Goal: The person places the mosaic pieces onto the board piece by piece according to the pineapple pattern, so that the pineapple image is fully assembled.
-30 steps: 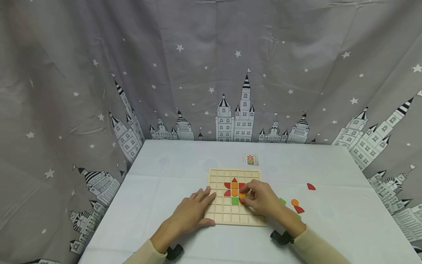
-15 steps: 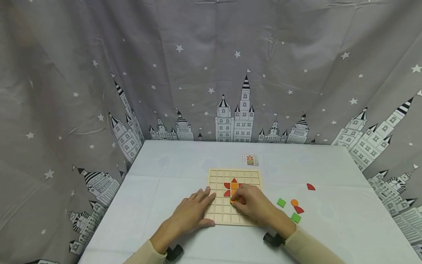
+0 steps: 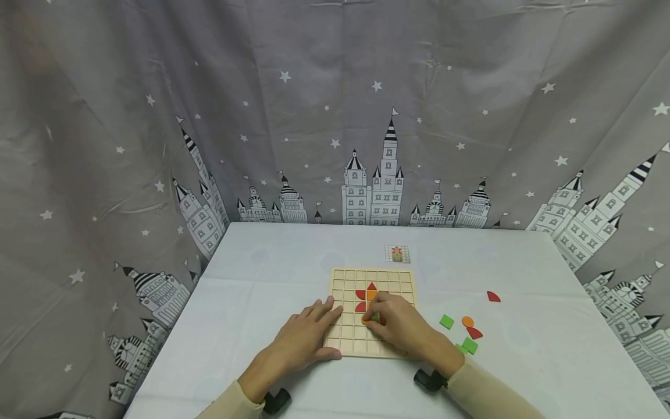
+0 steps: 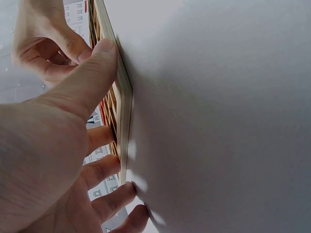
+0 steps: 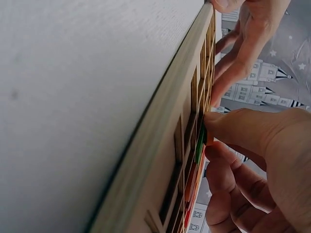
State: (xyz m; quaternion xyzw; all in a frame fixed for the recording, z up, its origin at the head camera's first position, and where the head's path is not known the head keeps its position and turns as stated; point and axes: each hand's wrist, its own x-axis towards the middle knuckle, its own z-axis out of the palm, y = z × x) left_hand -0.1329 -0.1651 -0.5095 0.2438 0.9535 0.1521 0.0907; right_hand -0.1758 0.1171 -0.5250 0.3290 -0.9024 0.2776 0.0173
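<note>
A wooden grid board (image 3: 348,344) lies on the white table. My left hand (image 3: 305,334) rests at its left side with fingers spread, the thumb on the near corner. Over the middle of the board, my right hand (image 3: 402,323) pinches a small orange piece (image 3: 364,320) between thumb and fingertips, just left of a green square (image 3: 374,318). Red petal-shaped pieces (image 3: 360,295) and an orange square (image 3: 372,295) sit in cells farther up. The right hand hides part of this pattern. In the right wrist view, the pinched orange piece (image 5: 210,138) is close over the green one.
Right of the board lie loose pieces: green squares (image 3: 446,322), an orange disc (image 3: 468,322), and red quarter pieces (image 3: 494,297). A small pattern card (image 3: 397,254) lies behind the board. A grey curtain (image 3: 314,116) with printed castles hangs behind the table.
My right hand has moved left across the board with the orange piece, from right of the green square to its left side. Green squares on the table came into view. The left hand stayed still.
</note>
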